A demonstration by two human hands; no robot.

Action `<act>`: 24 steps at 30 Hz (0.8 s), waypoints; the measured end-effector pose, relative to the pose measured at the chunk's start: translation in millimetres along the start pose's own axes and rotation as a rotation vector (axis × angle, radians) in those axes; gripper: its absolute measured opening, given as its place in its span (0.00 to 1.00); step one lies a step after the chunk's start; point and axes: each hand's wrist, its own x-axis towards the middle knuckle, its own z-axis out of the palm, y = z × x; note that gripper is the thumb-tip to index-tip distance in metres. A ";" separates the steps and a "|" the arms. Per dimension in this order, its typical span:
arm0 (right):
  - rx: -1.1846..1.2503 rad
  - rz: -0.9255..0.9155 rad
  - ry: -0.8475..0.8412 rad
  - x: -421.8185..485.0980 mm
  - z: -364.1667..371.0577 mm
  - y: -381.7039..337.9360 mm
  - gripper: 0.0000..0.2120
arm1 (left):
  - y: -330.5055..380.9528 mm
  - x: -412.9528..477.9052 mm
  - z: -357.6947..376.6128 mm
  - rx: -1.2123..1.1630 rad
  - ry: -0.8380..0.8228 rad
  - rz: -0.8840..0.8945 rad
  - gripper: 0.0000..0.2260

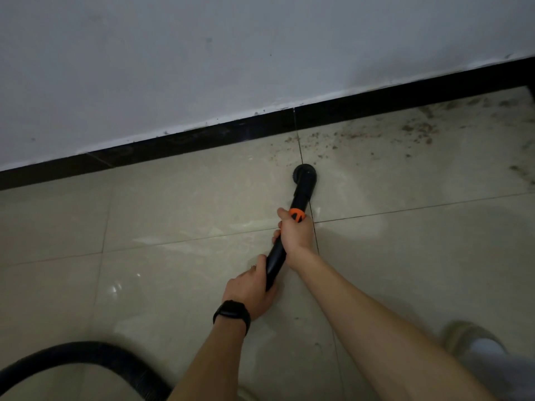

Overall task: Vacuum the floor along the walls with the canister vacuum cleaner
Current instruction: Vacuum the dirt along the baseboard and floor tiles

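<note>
Wand (276,260) gripped by left hand (249,290) and right hand (295,234) (brush head (304,175) near baseboard (173,143), open tile (173,204) leftward).

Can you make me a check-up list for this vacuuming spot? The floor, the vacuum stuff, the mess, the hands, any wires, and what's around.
Surface: beige tile floor, shiny, with dark lines between the tiles.
Job's things: black wand with an orange ring; its round brush head is down at the floor, a little out from the baseboard; black hose curves at lower left; the canister is not in view.
Clutter: brown crumbs scattered by the baseboard, right of the brush head.
Hands: right hand grips the wand just below the orange ring; left hand, with a black wristband, grips it lower down.
Cables: nothing seen.
Surroundings: pale wall, black baseboard, a blurry shoe at lower right.
</note>
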 end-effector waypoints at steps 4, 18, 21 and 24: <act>-0.033 0.001 0.079 -18.6 4.8 21.9 0.14 | -22.7 -15.5 1.2 0.046 -0.049 0.004 0.17; 0.133 0.065 0.242 -58.9 -37.6 73.8 0.15 | -34.0 -56.2 19.6 0.173 -0.177 0.149 0.21; 0.083 0.080 0.152 -61.7 -18.9 73.3 0.17 | -43.5 -65.2 14.9 0.147 -0.133 0.065 0.19; 0.049 0.108 0.080 -65.8 -3.9 73.1 0.18 | -52.2 -72.1 9.9 0.141 -0.117 0.009 0.20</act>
